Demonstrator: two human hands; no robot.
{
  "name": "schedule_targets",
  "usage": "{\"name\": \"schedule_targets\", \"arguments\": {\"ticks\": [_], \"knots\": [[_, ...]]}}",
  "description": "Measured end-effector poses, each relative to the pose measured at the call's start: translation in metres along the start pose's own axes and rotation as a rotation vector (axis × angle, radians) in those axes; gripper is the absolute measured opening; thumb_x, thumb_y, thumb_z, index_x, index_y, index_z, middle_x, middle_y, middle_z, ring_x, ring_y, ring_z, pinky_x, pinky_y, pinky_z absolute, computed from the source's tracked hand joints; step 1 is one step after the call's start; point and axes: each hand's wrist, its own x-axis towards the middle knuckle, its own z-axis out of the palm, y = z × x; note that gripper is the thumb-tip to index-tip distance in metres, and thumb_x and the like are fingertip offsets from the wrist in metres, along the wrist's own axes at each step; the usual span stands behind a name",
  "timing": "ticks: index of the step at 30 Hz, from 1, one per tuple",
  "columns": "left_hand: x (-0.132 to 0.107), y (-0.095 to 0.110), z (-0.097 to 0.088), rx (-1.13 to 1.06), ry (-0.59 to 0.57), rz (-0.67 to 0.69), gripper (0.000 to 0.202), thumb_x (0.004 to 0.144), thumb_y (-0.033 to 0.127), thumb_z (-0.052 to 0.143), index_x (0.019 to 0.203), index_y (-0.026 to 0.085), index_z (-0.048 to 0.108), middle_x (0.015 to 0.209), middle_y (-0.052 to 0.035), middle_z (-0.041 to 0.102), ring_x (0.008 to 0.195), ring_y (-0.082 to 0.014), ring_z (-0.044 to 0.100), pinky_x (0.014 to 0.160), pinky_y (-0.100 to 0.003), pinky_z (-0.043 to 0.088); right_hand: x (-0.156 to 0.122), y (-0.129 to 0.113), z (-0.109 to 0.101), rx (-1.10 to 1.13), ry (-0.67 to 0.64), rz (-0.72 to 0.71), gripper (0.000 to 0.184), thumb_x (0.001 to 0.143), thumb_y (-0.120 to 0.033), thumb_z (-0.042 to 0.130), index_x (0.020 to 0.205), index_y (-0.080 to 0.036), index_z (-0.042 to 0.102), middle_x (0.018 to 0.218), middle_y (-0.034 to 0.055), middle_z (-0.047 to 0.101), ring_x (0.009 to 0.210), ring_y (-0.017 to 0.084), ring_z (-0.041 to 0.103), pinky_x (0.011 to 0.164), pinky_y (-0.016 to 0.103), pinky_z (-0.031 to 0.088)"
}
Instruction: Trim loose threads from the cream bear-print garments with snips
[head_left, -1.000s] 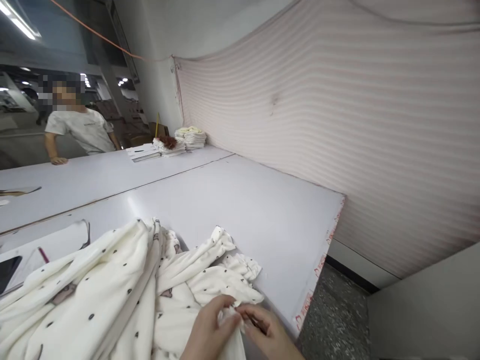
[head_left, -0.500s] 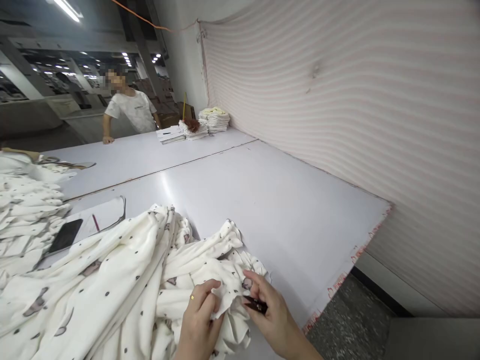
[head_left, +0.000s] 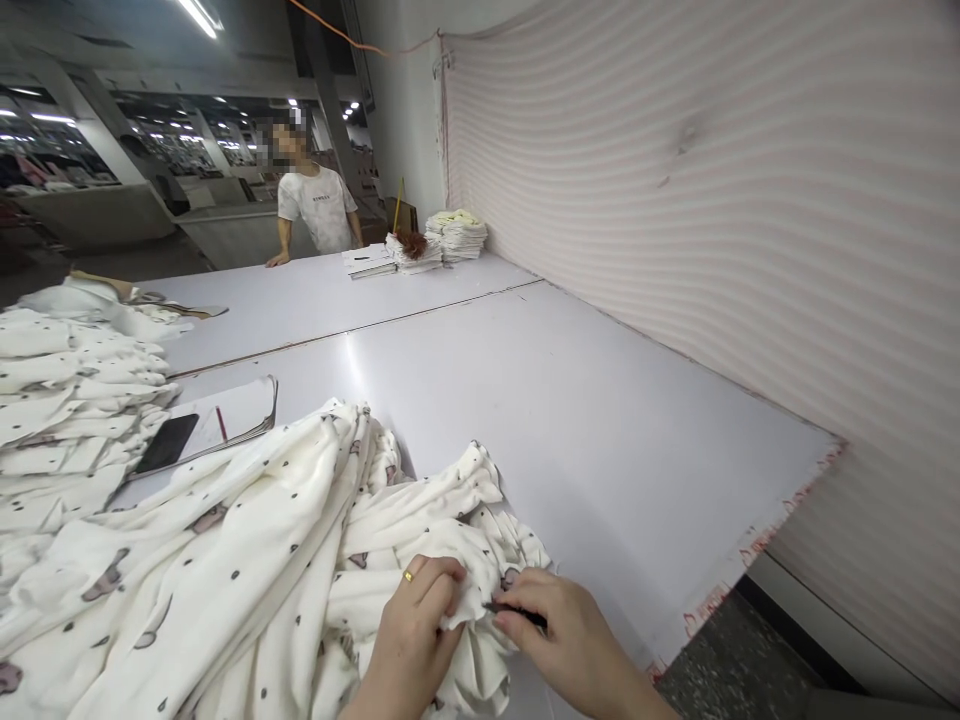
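Observation:
White fabric [head_left: 247, 540] with dark dots and mauve animal-like prints lies bunched over the near left of the table. My left hand [head_left: 420, 625], with a gold ring on one finger, is closed on an edge of this fabric. Opposite it, my right hand [head_left: 562, 630] grips a pair of small black thread snips [head_left: 529, 614]. Their tip points left and meets the fabric edge beside my left fingers. Whether the blades are apart cannot be made out.
A stack of similar fabric [head_left: 82, 390] sits at the left. Near it are a phone [head_left: 166, 443] and a clipboard with paper [head_left: 244, 408] and a pen [head_left: 221, 424]. Folded stacks [head_left: 456, 240] stand at the far end, where a person [head_left: 319, 205] leans on the table. Striped cloth [head_left: 675, 200] hangs along the right.
The camera has turned slightly left, so the scene sits further right. My right fingers have curled further around the snips, whose tip is now at the fabric edge.

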Motion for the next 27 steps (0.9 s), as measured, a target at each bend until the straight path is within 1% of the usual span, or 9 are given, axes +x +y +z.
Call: {"name": "schedule_targets", "arguments": {"ticks": [3, 6, 9, 15, 19, 20, 22, 24, 27], "knots": [[0.003, -0.002, 0.000, -0.007, 0.002, 0.003, 0.032, 0.067, -0.007, 0.045, 0.074, 0.022, 0.034, 0.092, -0.0043, 0.060, 0.080, -0.0193, 0.052, 0.068, -0.030, 0.041, 0.001, 0.001, -0.001, 0.038, -0.003, 0.010, 0.014, 0.086, -0.026, 0.060, 0.088, -0.030, 0.073, 0.083, -0.0013, 0.067, 0.074, 0.017, 0.063, 0.063, 0.022, 0.042], [0.004, -0.003, 0.001, -0.025, -0.027, -0.001, 0.033, 0.064, -0.008, 0.045, 0.074, 0.022, 0.035, 0.093, -0.0042, 0.060, 0.081, -0.0195, 0.052, 0.069, -0.030, 0.041, 0.002, 0.002, 0.000, 0.009, 0.000, -0.010, 0.013, 0.085, -0.024, 0.062, 0.085, -0.030, 0.074, 0.081, -0.0019, 0.067, 0.072, 0.017, 0.063, 0.063, 0.022, 0.042], [0.007, -0.002, 0.001, -0.070, -0.045, -0.087, 0.032, 0.061, -0.007, 0.045, 0.071, 0.022, 0.036, 0.091, -0.0039, 0.061, 0.081, -0.0207, 0.051, 0.069, -0.031, 0.040, 0.003, 0.002, -0.001, -0.026, 0.021, -0.018, 0.015, 0.085, -0.024, 0.060, 0.081, -0.030, 0.074, 0.077, -0.0019, 0.067, 0.070, 0.017, 0.063, 0.061, 0.022, 0.041], [0.015, 0.003, -0.001, -0.168, -0.061, -0.282, 0.026, 0.063, -0.001, 0.049, 0.065, 0.022, 0.038, 0.083, -0.0027, 0.062, 0.081, -0.0217, 0.053, 0.071, -0.032, 0.041, 0.004, 0.008, 0.004, 0.018, 0.079, 0.029, 0.014, 0.083, -0.028, 0.061, 0.092, -0.030, 0.072, 0.086, 0.0001, 0.069, 0.076, 0.019, 0.064, 0.064, 0.024, 0.044], [0.020, 0.005, -0.007, -0.345, -0.128, -0.490, 0.007, 0.080, 0.014, 0.051, 0.076, 0.020, 0.052, 0.075, -0.0003, 0.060, 0.072, -0.0178, 0.056, 0.063, -0.025, 0.043, 0.017, 0.015, 0.025, 0.144, 0.222, 0.004, 0.011, 0.078, -0.023, 0.064, 0.089, -0.025, 0.066, 0.086, 0.0004, 0.068, 0.077, 0.019, 0.063, 0.066, 0.024, 0.045], [0.021, 0.005, -0.009, -0.441, -0.158, -0.549, 0.007, 0.084, 0.021, 0.051, 0.079, 0.019, 0.056, 0.076, -0.0004, 0.060, 0.072, -0.0175, 0.056, 0.065, -0.025, 0.044, 0.021, 0.016, 0.030, 0.168, 0.265, -0.001, 0.006, 0.080, -0.022, 0.061, 0.085, -0.024, 0.064, 0.082, 0.0005, 0.068, 0.075, 0.019, 0.063, 0.065, 0.024, 0.045], [0.020, 0.005, -0.012, -0.640, -0.189, -0.674, 0.020, 0.087, 0.034, 0.051, 0.080, 0.017, 0.060, 0.076, -0.0004, 0.060, 0.075, -0.0176, 0.056, 0.070, -0.025, 0.044, 0.028, 0.016, 0.040, 0.207, 0.339, 0.002, 0.008, 0.086, -0.023, 0.053, 0.083, -0.022, 0.060, 0.077, 0.0013, 0.067, 0.072, 0.018, 0.063, 0.064, 0.024, 0.045], [0.018, 0.004, -0.012, -0.743, -0.159, -0.766, 0.026, 0.086, 0.041, 0.054, 0.079, 0.017, 0.061, 0.074, 0.0005, 0.059, 0.075, -0.0174, 0.055, 0.072, -0.026, 0.043, 0.031, 0.014, 0.047, 0.245, 0.348, -0.034, 0.010, 0.088, -0.027, 0.052, 0.091, -0.021, 0.059, 0.082, 0.0030, 0.068, 0.076, 0.018, 0.064, 0.067, 0.024, 0.047], [0.013, 0.003, -0.009, -0.772, -0.113, -0.763, 0.025, 0.084, 0.043, 0.056, 0.082, 0.018, 0.061, 0.078, 0.0001, 0.061, 0.079, -0.0184, 0.055, 0.076, -0.026, 0.043, 0.029, 0.011, 0.055, 0.278, 0.310, -0.121, 0.015, 0.084, -0.029, 0.061, 0.097, -0.022, 0.062, 0.090, 0.0044, 0.069, 0.084, 0.020, 0.065, 0.073, 0.025, 0.048]]}}
